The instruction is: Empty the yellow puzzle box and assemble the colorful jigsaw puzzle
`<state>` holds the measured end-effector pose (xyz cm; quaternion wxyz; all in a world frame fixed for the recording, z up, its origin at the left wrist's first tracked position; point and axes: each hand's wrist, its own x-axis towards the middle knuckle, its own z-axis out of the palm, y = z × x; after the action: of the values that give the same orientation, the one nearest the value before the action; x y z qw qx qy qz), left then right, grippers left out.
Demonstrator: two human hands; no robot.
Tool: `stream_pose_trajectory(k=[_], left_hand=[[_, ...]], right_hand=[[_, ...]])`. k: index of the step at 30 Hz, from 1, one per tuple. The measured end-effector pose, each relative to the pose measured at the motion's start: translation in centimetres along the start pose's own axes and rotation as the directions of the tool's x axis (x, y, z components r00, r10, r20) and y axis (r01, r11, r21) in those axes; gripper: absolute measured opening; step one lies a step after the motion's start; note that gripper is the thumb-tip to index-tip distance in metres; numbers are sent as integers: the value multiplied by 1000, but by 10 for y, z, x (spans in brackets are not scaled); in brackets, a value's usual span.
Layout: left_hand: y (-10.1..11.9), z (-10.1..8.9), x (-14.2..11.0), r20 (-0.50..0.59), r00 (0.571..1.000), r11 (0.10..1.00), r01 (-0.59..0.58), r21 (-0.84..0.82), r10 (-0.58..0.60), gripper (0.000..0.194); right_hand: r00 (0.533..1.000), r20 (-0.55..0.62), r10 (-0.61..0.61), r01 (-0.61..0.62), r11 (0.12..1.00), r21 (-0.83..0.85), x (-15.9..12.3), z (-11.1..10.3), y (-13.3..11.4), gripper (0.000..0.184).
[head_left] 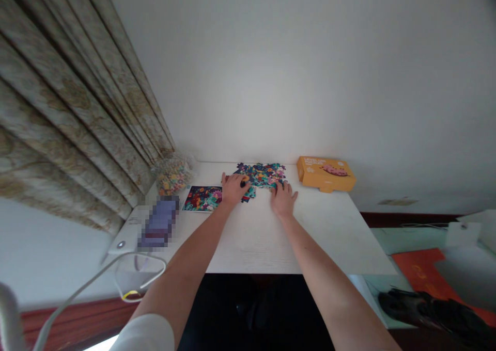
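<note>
A partly joined jigsaw puzzle in dark blue, teal and pink florals lies on the white table. My left hand is palm down at its left edge, with a small dark-and-orange bit by the fingertips; whether it is held is unclear. My right hand rests with its fingertips on the puzzle's lower edge, fingers apart. To the left of my left hand lies a floral picture card. An orange puzzle box sits at the table's right.
A clear plastic bag of colourful pieces stands against a patterned curtain. A pixelated flat object and a white cable lie at the table's left. The wall rises behind. A dark shoe-like item lies low at right.
</note>
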<state>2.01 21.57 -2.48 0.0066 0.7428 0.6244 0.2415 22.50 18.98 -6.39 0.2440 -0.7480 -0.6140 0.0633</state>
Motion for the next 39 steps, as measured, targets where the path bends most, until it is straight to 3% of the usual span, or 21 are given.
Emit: stream_pose_trajectory(k=[3, 6, 11, 14, 19, 24, 27, 29, 33, 39], left_hand=[[5, -8, -22, -34, 999, 1000, 6, 2, -6, 27], [10, -19, -59, -24, 1000, 1000, -17, -21, 16, 26], [10, -41, -126, 45, 988, 989, -150, -20, 150, 25], [12, -49, -146, 129, 974, 980, -194, 37, 188, 26], [18, -51, -143, 226, 958, 975, -203, 90, 179, 30], [19, -52, -140, 270, 940, 975, -219, 19, 206, 28], [18, -53, -143, 277, 925, 965, -255, -52, 260, 24], [17, -52, -145, 238, 945, 974, -223, -31, 224, 26], [18, -49, -145, 201, 964, 984, -177, -1, 174, 41], [15, -44, -144, 209, 946, 969, -241, -58, 247, 36]], right_hand=[[1000, 1, 18, -18, 1000, -5, 1, 0, -1, 51], [999, -24, 24, -24, 999, 21, 0, -1, -1, 53], [998, -52, 28, -23, 996, 82, 1, -4, 0, 49], [996, -87, 16, -6, 993, 117, -1, -7, 2, 46], [987, -152, -53, 85, 973, 215, -21, -14, 11, 40], [973, 42, -227, 206, 936, 286, -61, -26, 16, 34], [909, 148, -390, 347, 904, 250, -87, -36, 11, 38], [869, 217, -445, 409, 892, 193, -103, -42, 6, 45], [838, 314, -447, 449, 891, 72, -126, -50, -5, 49], [861, 298, -413, 426, 905, 24, -149, -54, -8, 46]])
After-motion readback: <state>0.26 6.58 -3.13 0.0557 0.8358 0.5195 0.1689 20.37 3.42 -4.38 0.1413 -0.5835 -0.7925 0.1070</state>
